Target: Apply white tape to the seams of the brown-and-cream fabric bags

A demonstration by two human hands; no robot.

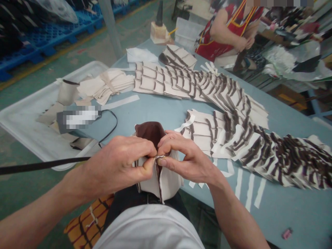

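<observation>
Above my lap is a cream fabric pouch (pixel 169 185) with a dark brown lining, its open top facing up. My left hand (pixel 129 157) pinches the pouch's near edge at the seam between thumb and forefinger. Right beside it, my right hand (pixel 184 157) pinches the same seam, the fingertips of both hands almost touching. Exactly what lies between the fingertips is partly hidden. A dark brown strap (pixel 44 164) runs in from the left edge of the view and passes out of sight at my left forearm.
Two overlapping rows of cream pieces with brown edges, a far row (pixel 178 81) and a near row (pixel 259 152), cover much of the blue table (pixel 298 214). White strips (pixel 250 190) lie in front. At left stands a white tray (pixel 28 135). A co-worker (pixel 225 34) sits across.
</observation>
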